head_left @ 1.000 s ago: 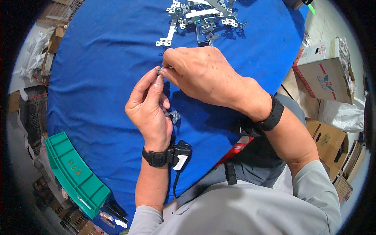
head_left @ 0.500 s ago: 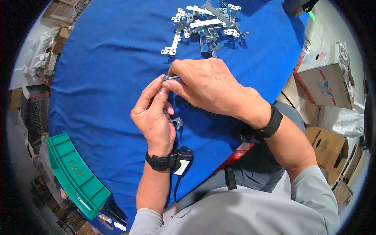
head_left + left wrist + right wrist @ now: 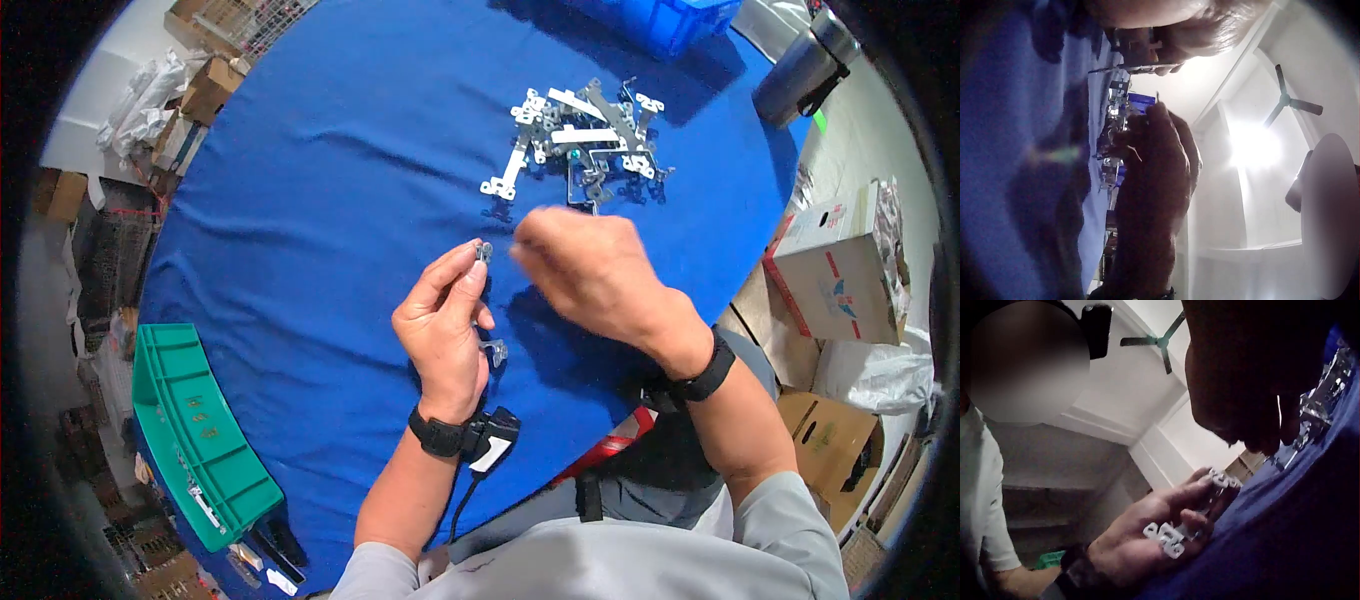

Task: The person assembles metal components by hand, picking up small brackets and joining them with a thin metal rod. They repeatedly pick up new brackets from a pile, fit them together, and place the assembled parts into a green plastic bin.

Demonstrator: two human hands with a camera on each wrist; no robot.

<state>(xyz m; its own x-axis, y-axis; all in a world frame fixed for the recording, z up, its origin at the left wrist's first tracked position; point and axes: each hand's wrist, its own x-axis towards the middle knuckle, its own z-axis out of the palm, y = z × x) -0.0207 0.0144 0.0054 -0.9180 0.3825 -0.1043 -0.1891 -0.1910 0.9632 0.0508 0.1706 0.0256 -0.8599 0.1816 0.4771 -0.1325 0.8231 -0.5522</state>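
A metal bracket is gripped by the left hand; one looped end rises at the thumb and fingertips, the other sticks out beside the palm. Both looped ends of this bracket show in the right wrist view, its middle partly behind fingers. Just to the right, apart from it, is the right hand, blurred, its fingers bent. In the left wrist view a thin piece pokes up from the fingertips of the right hand; its shape is mostly hidden.
Several metal brackets lie heaped on the blue cloth beyond the hands. A green tray holds small pieces at the left. Farther back are a blue bin and a steel flask.
The right hand has come away from the left fingertips, toward the right, where the two hands met before. The head view has shifted, showing more of the table's far side.
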